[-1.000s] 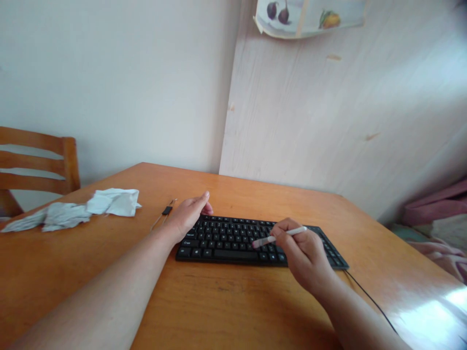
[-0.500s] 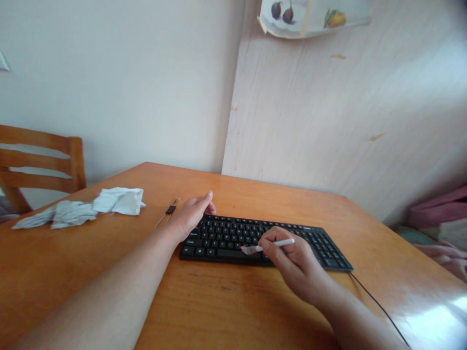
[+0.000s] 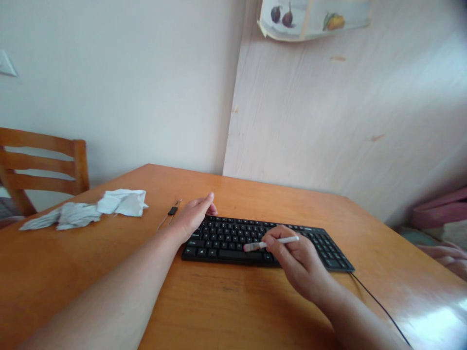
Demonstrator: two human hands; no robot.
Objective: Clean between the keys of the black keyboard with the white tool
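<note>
A black keyboard (image 3: 229, 238) lies on the wooden table, and its cable runs off toward the lower right. My left hand (image 3: 195, 216) grips the keyboard's left end, with the thumb raised and the other fingers partly hidden at the far side. Between the thumb and fingers of my right hand (image 3: 297, 257) is a small brush (image 3: 288, 239) with a white handle and pinkish bristle tips. Those bristles rest on the keys just above the space bar.
Left of the keyboard lie tweezers (image 3: 172, 210) with a black band. Farther left are crumpled white cloths (image 3: 122, 201) on the wooden table (image 3: 219, 301). A wooden chair (image 3: 44, 165) stands at the left, and a wall (image 3: 164, 87) rises behind.
The brush bristles were bent against the keys and now look straighter. My left hand keeps its place at the keyboard's end. The whole view has shifted slightly.
</note>
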